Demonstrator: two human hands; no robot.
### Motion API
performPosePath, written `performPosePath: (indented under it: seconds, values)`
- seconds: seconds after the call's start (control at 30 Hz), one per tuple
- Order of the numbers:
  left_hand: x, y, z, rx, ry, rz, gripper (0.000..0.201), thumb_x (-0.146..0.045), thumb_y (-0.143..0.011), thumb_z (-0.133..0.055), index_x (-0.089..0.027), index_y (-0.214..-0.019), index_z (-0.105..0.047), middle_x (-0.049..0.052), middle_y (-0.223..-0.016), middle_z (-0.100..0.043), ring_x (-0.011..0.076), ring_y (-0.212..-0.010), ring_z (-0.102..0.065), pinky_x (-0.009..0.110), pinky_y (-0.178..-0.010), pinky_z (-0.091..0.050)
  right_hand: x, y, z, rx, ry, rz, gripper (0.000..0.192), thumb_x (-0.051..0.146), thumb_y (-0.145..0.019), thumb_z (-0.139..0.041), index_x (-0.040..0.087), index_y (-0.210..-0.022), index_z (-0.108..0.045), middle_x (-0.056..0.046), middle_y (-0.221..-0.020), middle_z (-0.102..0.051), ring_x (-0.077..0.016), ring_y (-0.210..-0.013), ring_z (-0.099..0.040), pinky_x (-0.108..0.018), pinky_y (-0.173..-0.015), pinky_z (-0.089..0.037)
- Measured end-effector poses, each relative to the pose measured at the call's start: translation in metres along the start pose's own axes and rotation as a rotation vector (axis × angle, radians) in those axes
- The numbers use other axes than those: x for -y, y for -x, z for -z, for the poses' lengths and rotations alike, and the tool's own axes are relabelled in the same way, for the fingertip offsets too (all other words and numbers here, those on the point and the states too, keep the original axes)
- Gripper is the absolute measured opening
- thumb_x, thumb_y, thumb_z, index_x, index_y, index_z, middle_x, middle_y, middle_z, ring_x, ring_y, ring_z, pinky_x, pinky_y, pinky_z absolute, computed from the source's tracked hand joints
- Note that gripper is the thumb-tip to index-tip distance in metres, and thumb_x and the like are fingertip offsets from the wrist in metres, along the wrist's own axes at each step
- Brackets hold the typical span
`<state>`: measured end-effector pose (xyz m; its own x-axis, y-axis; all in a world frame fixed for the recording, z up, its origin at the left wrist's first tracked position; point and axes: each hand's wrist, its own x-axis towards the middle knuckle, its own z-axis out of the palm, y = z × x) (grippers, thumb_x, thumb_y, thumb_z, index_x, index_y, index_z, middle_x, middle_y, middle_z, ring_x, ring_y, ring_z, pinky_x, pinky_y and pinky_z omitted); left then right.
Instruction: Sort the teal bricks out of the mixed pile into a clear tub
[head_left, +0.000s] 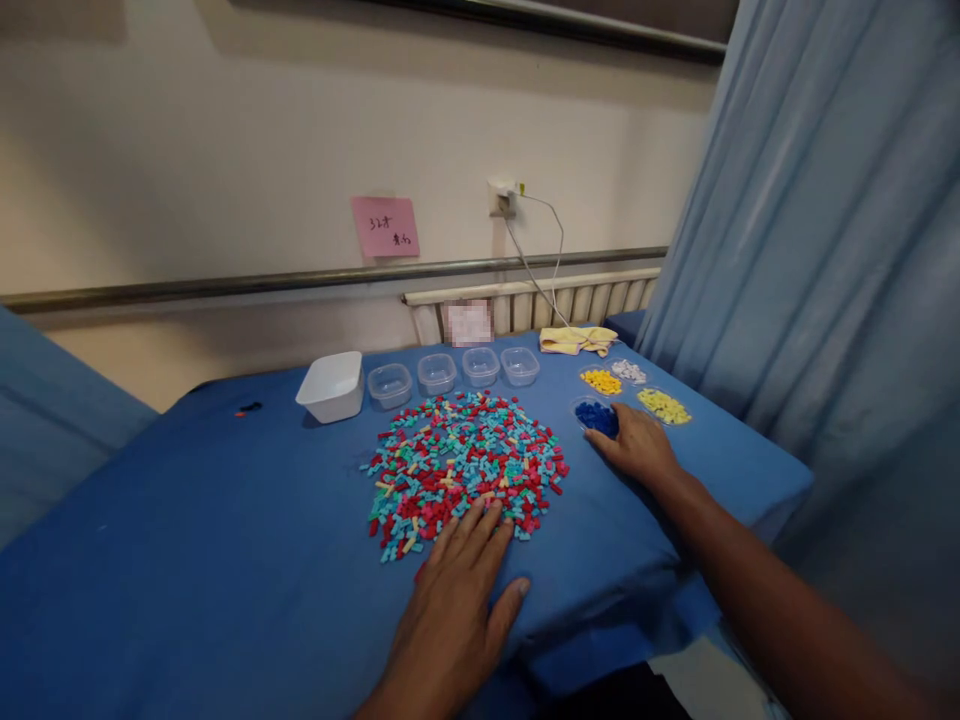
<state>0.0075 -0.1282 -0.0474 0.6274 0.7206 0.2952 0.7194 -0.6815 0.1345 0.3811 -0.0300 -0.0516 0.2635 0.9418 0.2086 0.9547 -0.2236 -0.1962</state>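
At the fingertips (493,511) of the flat left hand (457,595) spreads a heap of small bricks (465,455), mostly turquoise and red; rightward, the right hand (637,445) curves, thumb apart, at a dish (575,406) of dark-blue pieces (595,417), its hold unclear.

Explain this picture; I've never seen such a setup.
There is no machine here: these are a person's two bare hands, seen by one camera worn on that person's head, looking forward and down. On the blue-covered table lies a pile of small coloured pieces. Behind it stand a white tub and four see-through tubs; a yellow cloth lies to the right. The left hand is palm down at the pile's near edge. The right hand is at a dish of dark blue pieces; whether it grips or only touches the dish, I cannot tell. Near it sit yellow pieces, whitish pieces and yellow-green pieces in similar dishes.
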Motion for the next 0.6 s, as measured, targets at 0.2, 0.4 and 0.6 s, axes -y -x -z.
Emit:
performPosePath:
  seconds: [0.2,0.4,0.6]
  values:
    - [-0.003,0.0,0.005,-0.006,-0.019,-0.018,0.058,-0.05,-0.114,-0.058,-0.025,-0.166,-0.059,0.009,-0.173,-0.054,0.0334,-0.163,-0.05,0.06,-0.131,-0.049,0.023,-0.013,0.003,0.038,0.031,0.066,0.067,0.068,-0.107,-0.061,0.012,-0.144,-0.065,-0.026,-0.144,-0.074,-0.0392,-0.134,-0.068,-0.046,-0.112,-0.049]
    - [-0.002,0.002,0.005,0.0,-0.036,-0.019,0.06,-0.052,-0.114,-0.057,-0.027,-0.169,-0.056,0.007,-0.174,-0.053,0.0337,-0.161,-0.053,0.061,-0.128,-0.052,0.058,-0.06,0.003,0.07,0.075,0.046,0.065,0.067,-0.11,-0.057,0.009,-0.134,-0.071,-0.029,-0.136,-0.076,-0.0407,-0.134,-0.068,-0.049,-0.112,-0.051]
    - [0.005,0.006,0.0,-0.049,-0.133,-0.081,0.063,-0.052,-0.112,-0.06,-0.028,-0.17,-0.054,0.004,-0.174,-0.052,0.031,-0.157,-0.057,0.052,-0.122,-0.06,0.083,-0.112,-0.003,0.15,0.074,-0.034,0.051,0.06,-0.11,-0.067,0.017,-0.138,-0.072,-0.015,-0.135,-0.075,-0.03,-0.122,-0.074,-0.054,-0.107,-0.06]
